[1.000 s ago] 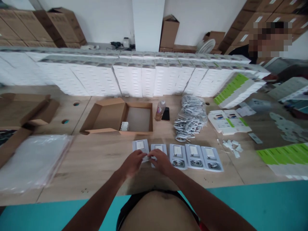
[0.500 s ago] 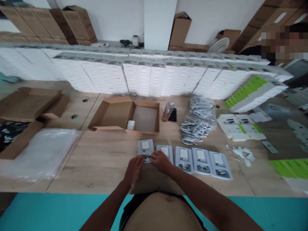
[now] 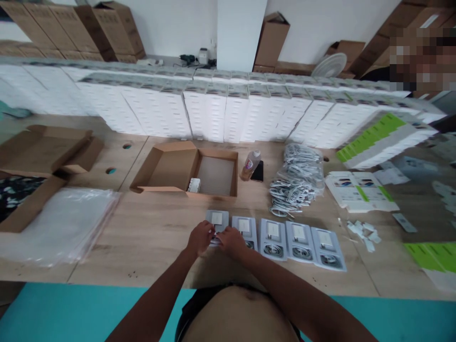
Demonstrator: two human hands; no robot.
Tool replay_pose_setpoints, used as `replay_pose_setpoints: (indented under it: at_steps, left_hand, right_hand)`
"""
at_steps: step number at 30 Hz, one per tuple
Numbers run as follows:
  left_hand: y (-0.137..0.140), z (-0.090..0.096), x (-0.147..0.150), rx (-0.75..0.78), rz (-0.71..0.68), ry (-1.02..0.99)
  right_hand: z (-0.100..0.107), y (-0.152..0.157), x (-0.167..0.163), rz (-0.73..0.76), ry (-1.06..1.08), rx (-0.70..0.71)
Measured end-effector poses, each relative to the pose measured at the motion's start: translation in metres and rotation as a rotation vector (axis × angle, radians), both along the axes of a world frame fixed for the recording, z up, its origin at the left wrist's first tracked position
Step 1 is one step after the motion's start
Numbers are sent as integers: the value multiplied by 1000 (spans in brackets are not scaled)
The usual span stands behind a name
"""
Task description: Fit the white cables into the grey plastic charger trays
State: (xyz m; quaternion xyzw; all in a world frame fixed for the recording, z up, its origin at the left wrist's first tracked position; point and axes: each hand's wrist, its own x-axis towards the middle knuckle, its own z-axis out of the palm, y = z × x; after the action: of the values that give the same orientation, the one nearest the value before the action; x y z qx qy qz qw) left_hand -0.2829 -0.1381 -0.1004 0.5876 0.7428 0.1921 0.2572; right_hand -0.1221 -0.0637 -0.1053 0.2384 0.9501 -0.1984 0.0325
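Observation:
Both hands meet over the lower half of the leftmost grey tray (image 3: 217, 218), which has a white charger block in its upper part. My left hand (image 3: 200, 236) pinches the left side of a coiled cable (image 3: 214, 240), mostly covered by the fingers. My right hand (image 3: 231, 242) closes on the cable's right side and partly hides the second tray (image 3: 244, 225). Further right in the row lie several like trays, such as this third tray (image 3: 272, 239), each with a white block above and a coiled cable below.
An open carton (image 3: 217, 194) lies beyond the hands, beside a bottle (image 3: 251, 165) and a phone (image 3: 258, 172). Bundled cables (image 3: 297, 178) sit right of them. White boxes (image 3: 206, 116) form a wall behind. Plastic bags (image 3: 67, 223) lie left. A person (image 3: 379, 75) is at the far right.
My hands have shifted slightly at the tray's lower half, the left one rising with its fingers more bent. The camera view has moved slightly.

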Motion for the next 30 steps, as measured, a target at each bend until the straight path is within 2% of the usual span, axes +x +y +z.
replay_pose_setpoints:
  at_steps: [4,8,13,15,19,21,25,30]
  left_hand:
    - [3,-1,-3,-29,-49,-4]
    - [3,-1,-10,-44,-89,-50]
    - [10,4,-19,-61,-86,-155]
    - [12,3,-17,-71,-84,-166]
    - [11,-5,-8,-98,-76,-153]
    - [9,-10,-6,-99,-62,-145]
    - [7,-13,-10,-111,-41,-131]
    - [10,-11,-22,-146,-35,-129]
  right_hand:
    - [-4,-5,-3,-20,-7,-41]
    - [1,-2,9,-27,43,-104]
    - [10,4,37,-180,232,-286]
    - [10,4,41,-188,242,-298]
    - [0,-5,33,-45,31,-224]
    - [-6,-10,24,-44,-20,-230]
    - [-11,-16,13,-142,37,-318]
    - [-1,-8,20,-232,196,-481]
